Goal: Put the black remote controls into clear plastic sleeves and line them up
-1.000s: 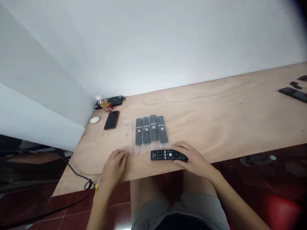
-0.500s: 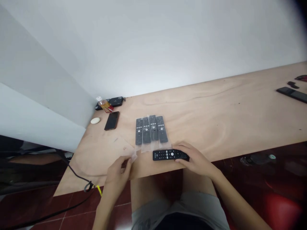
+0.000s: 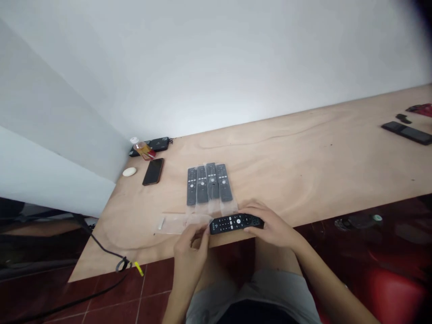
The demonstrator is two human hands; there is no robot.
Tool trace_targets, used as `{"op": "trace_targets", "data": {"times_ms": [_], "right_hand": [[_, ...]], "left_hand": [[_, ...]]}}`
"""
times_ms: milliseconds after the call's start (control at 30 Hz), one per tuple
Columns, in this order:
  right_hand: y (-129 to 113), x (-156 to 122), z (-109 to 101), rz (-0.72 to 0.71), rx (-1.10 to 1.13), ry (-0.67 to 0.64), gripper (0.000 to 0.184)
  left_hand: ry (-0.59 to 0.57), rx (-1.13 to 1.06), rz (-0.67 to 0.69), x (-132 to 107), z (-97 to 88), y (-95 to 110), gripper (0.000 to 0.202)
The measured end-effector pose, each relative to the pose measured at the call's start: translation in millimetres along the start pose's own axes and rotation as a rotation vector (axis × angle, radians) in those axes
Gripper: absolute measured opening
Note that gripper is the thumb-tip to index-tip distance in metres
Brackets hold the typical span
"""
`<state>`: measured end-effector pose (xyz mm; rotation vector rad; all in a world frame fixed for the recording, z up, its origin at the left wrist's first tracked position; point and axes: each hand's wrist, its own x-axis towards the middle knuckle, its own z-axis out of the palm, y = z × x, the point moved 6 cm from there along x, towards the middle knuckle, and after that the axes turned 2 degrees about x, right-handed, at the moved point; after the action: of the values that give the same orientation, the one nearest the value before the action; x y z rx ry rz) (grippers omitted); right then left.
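My right hand (image 3: pixel 268 224) grips the right end of a bare black remote control (image 3: pixel 232 222), held level near the table's front edge, buttons up. The fingers of my left hand (image 3: pixel 193 238) pinch the mouth of a clear plastic sleeve (image 3: pixel 173 223), which stretches out to the left. The sleeve's opening meets the remote's left end; whether the tip is inside I cannot tell. Just beyond, several remotes in plastic sleeves (image 3: pixel 211 182) lie side by side, their loose sleeve ends toward me.
On the wooden table (image 3: pixel 286 157), a phone (image 3: pixel 153 171), a white round object (image 3: pixel 129 172), a bottle (image 3: pixel 144 150) and black boxes (image 3: pixel 159 144) stand at the left. A dark flat device (image 3: pixel 407 132) lies far right. A black cable (image 3: pixel 106 245) hangs past the left edge.
My left hand has moved right with the plastic sleeve, bringing its opening up to the remote's left end. My right hand keeps hold of the remote, which has tilted slightly.
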<state>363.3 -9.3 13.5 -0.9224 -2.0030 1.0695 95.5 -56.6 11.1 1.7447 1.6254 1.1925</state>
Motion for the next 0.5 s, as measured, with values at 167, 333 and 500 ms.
{"op": "trace_targets", "data": {"times_ms": [167,333,500], "right_hand": [[3.7,-1.5,0.2,0.003,-0.008,0.032,0.042],[4.2,-1.7,-2.3,-0.006,-0.013,0.041,0.040],[2.4,0.2,-2.2,0.001,-0.030,0.011,0.041]], "left_hand": [[-0.025,0.061,0.083,-3.0,6.6,3.4,0.020],[-0.150,0.282,0.265,2.0,-2.0,16.8,0.031],[-0.355,0.304,0.386,13.2,-4.8,7.3,0.040]]}}
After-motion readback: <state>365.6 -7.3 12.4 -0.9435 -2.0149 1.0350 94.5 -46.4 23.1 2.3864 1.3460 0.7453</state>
